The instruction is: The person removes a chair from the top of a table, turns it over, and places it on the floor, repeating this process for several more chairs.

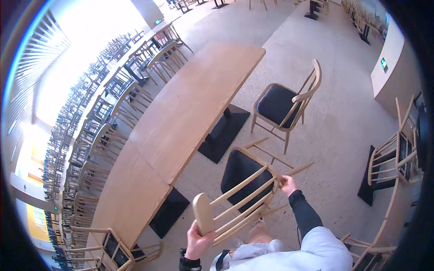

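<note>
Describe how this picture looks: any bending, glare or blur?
Head view: the tables bow, likely from the lens, inside a dark round border; glare whites out the upper left in the head view; the held chair looks fairly sharp, far furniture muddled, also head view.

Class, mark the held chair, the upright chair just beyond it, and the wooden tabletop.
Held chair (242,170): head view, on its black seat.
Upright chair (274,103): head view, on its black seat.
Wooden tabletop (176,110): head view, on its bare upper surface.
</note>
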`<act>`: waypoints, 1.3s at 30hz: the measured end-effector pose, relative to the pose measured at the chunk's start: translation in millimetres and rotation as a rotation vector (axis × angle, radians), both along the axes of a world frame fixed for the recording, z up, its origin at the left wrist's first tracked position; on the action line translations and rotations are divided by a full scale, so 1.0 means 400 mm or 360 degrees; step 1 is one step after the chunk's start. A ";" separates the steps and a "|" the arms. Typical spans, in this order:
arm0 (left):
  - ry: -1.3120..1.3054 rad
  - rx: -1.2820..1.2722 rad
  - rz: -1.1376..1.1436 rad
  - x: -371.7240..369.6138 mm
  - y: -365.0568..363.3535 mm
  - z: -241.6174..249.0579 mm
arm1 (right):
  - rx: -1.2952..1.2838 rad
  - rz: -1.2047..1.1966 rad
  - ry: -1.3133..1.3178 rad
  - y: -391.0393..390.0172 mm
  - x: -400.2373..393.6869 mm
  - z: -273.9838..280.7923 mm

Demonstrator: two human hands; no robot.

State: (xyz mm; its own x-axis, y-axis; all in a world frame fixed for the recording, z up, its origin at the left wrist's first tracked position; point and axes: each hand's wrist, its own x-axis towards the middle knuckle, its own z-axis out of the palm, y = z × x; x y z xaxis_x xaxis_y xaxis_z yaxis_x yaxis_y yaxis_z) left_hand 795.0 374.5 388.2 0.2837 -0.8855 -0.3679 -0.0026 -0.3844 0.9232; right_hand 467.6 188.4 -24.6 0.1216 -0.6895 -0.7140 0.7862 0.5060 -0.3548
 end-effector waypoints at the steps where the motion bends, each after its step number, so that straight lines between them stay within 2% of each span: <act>1: -0.0040 0.0060 -0.0103 -0.014 -0.015 -0.029 | -0.0014 0.0023 0.0007 -0.012 0.013 -0.041; 2: -0.0052 0.0071 -0.0111 -0.041 -0.043 -0.035 | -0.0004 0.0015 -0.0005 -0.018 0.030 -0.040; 5: -0.0139 -0.0001 -0.0195 -0.104 -0.116 -0.068 | -0.0145 0.0120 0.0300 -0.011 0.092 0.010; 8: -0.0127 0.0004 -0.0312 -0.112 -0.170 -0.087 | -0.0118 -0.0016 0.0146 -0.009 0.142 0.045; 9: -0.0148 0.0005 -0.0327 -0.115 -0.187 -0.089 | -0.0137 0.0035 0.0275 -0.006 0.147 0.070; 12: -0.0354 0.0002 -0.0452 -0.132 -0.225 -0.108 | -0.0214 -0.0072 0.0063 -0.021 0.168 0.042; 14: -0.0170 0.0051 -0.0501 -0.134 -0.231 -0.137 | -0.0095 -0.0151 0.0010 -0.027 0.179 -0.001; 16: -0.0072 0.0075 -0.0486 -0.159 -0.255 -0.120 | -0.0236 -0.0220 -0.0017 -0.019 0.183 -0.102; 19: -0.0082 0.0112 -0.0593 -0.183 -0.281 -0.119 | -0.0299 -0.0046 0.0123 -0.040 0.178 -0.064; 20: 0.0040 0.0082 -0.0601 -0.192 -0.287 -0.119 | -0.0295 -0.0047 0.0131 -0.044 0.184 -0.009; 22: 0.0173 0.0048 -0.0606 -0.215 -0.302 -0.123 | -0.0333 0.0188 0.0356 -0.045 0.202 0.206; 24: 0.0359 0.0061 -0.0620 -0.252 -0.315 -0.141 | -0.0019 0.0304 0.0460 -0.028 0.226 0.459; 26: 0.0315 0.0017 -0.0684 -0.292 -0.322 -0.149 | -0.0176 0.0227 -0.0068 0.030 0.231 0.525; 27: 0.0316 0.0014 -0.0721 -0.306 -0.318 -0.166 | -0.0180 0.0235 -0.0044 0.045 0.227 0.589; 28: 0.0318 0.0011 -0.0755 -0.320 -0.318 -0.183 | -0.0201 0.0252 -0.0193 0.051 0.218 0.663; 29: 0.0257 -0.0083 -0.0809 -0.331 -0.315 -0.191 | -0.0219 0.0271 -0.0344 0.057 0.212 0.705; 30: 0.0276 -0.0097 -0.0797 -0.330 -0.306 -0.191 | -0.0223 0.0284 -0.0323 0.064 0.207 0.702; 32: 0.0415 -0.0142 -0.1003 -0.317 -0.307 -0.186 | -0.0366 0.0258 -0.0198 0.053 0.198 0.678; 33: 0.0596 -0.0154 -0.0979 -0.307 -0.299 -0.178 | -0.0256 0.0285 -0.0216 0.051 0.190 0.672; 34: 0.0605 -0.0155 -0.0957 -0.283 -0.285 -0.177 | -0.0249 0.0306 -0.0210 0.048 0.188 0.666; 36: 0.0002 -0.0286 -0.1117 -0.220 -0.266 -0.195 | -0.0162 0.0319 -0.0223 0.013 0.177 0.659; 37: -0.0480 -0.0463 -0.1121 -0.176 -0.255 -0.203 | -0.0093 0.0241 -0.0289 -0.005 0.171 0.668; 38: -0.0740 -0.0398 -0.1038 -0.126 -0.225 -0.236 | -0.0099 0.0264 -0.0283 -0.024 0.157 0.658; 39: -0.0759 -0.0104 -0.0927 -0.063 -0.183 -0.287 | -0.0108 0.0171 -0.0394 -0.045 0.134 0.632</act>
